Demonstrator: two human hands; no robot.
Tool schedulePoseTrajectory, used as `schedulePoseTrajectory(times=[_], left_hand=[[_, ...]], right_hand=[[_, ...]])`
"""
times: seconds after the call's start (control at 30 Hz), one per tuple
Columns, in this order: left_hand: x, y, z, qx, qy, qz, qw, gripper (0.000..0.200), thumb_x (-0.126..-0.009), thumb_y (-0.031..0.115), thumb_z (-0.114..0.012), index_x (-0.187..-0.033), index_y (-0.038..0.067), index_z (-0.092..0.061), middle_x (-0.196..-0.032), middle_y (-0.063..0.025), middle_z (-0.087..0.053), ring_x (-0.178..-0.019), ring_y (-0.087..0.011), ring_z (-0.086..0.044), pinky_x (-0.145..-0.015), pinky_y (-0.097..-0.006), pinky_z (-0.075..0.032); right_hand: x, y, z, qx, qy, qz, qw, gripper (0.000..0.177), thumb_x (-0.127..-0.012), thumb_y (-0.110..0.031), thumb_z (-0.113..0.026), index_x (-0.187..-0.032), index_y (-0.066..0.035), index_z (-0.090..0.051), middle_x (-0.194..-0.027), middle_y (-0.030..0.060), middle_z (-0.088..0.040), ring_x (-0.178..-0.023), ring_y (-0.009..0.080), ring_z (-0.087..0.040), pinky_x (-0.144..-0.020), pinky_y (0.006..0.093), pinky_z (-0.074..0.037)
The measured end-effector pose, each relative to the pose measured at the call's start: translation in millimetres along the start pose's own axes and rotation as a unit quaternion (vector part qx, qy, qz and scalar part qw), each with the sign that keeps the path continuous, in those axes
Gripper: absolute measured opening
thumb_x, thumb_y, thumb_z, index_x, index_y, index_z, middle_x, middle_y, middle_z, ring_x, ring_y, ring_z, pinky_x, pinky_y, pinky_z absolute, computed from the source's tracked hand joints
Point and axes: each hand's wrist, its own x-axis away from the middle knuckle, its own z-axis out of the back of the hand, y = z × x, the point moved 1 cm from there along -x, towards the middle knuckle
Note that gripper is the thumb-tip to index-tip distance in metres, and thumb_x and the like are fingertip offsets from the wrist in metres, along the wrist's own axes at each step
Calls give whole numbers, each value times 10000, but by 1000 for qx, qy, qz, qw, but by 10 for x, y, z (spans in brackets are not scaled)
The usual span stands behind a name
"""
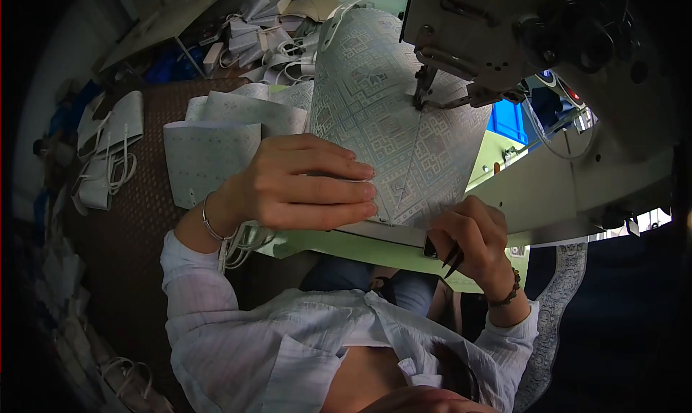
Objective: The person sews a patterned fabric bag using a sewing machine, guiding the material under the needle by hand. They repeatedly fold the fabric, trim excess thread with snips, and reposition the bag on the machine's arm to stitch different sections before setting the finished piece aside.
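Observation:
A silvery-grey patterned bag with a white strap at its top lies under the sewing machine's needle and presser foot. A seam line runs down it from the foot toward me. My left hand is closed on the bag's near left edge, fingers long and together, its thumb hidden. At the near right corner, my right hand is closed, fingers curled against the bag's edge. A dark, pointed tool like thread snips sticks out of the right palm; most of it is hidden.
The machine head overhangs the upper right. Folded patterned pieces lie left of the bag. White-strapped bags rest on the brown surface farther left. More pieces are heaped behind. The pale green table edge is before my lap.

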Motion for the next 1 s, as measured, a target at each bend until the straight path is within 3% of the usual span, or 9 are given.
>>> schedulePoseTrajectory(times=[0.3, 0.37, 0.47, 0.57, 0.63, 0.7, 0.77, 0.9, 1.0], left_hand=[[-39, -169, -28, 3, 1, 8, 1000, 160, -697, 114, -761, -854, 128, -735, -903, 11, -696, -866, -175, -685, -712, -296, -591], [-56, -206, -30, 2, -3, 11, 1000, 161, -702, 113, -757, -861, 132, -736, -904, 12, -697, -868, -176, -686, -709, -294, -591], [-70, -254, -36, -21, -3, 17, 1000, 165, -711, 122, -752, -874, 142, -738, -908, 14, -698, -873, -177, -687, -699, -289, -588], [-73, -301, -44, -12, -6, 13, 1000, 171, -715, 128, -750, -884, 150, -738, -922, 13, -700, -885, -178, -688, -698, -286, -585], [-95, -328, -45, -3, -18, 27, 999, 109, -741, 111, -743, -849, 122, -741, -883, -8, -708, -882, -203, -692, -756, -315, -594], [-96, -367, -46, -11, -19, 28, 999, 144, -740, 113, -730, -882, 136, -738, -917, 3, -705, -899, -194, -690, -732, -301, -586], [-97, -404, -44, -19, -20, 31, 999, 180, -739, 115, -717, -915, 150, -735, -951, 13, -703, -916, -185, -687, -709, -287, -579], [-118, -455, -51, -11, -26, 27, 999, 97, -794, 116, -671, -864, 109, -737, -891, -22, -711, -904, -227, -692, -736, -318, -588], [-120, -514, -73, -27, -28, 19, 999, 112, -787, 119, -668, -876, 109, -736, -902, -24, -711, -905, -224, -693, -710, -311, -584]], right_hand=[[-115, 102, 12, 7, 8, -26, 1000, 265, -614, 25, -710, -845, -34, -594, -669, 49, -460, -546, 197, -536, -456, 309, -426], [-125, 128, 2, 4, 16, -45, 999, 264, -627, 54, -733, -816, -57, -586, -658, 48, -552, -540, 177, -556, -487, 277, -413], [-160, 166, 10, -3, 1, -55, 998, 257, -637, 53, -730, -816, -58, -583, -665, 49, -559, -536, 164, -548, -482, 272, -403], [-171, 221, 11, 7, -2, -49, 999, 249, -651, 17, -703, -867, -43, -595, -689, 58, -487, -554, 205, -557, -467, 319, -430], [-189, 248, 3, 11, 6, -49, 999, 245, -657, 11, -701, -870, -44, -594, -692, 59, -493, -554, 207, -558, -468, 319, -430], [-211, 274, -1, 15, 13, -48, 999, 241, -662, 5, -698, -872, -45, -592, -695, 61, -498, -554, 208, -560, -469, 319, -429], [-242, 297, -8, 7, 29, -55, 998, 234, -667, 72, -684, -827, -65, -582, -639, 33, -527, -522, 135, -517, -460, 253, -372], [-297, 344, 19, 22, 28, -47, 998, 234, -675, 80, -662, -840, -64, -580, -628, 30, -510, -512, 129, -498, -454, 256, -363], [-322, 387, 45, 30, 14, -56, 998, 214, -686, 30, -673, -861, -48, -579, -706, 60, -532, -548, 198, -559, -478, 317, -432]])
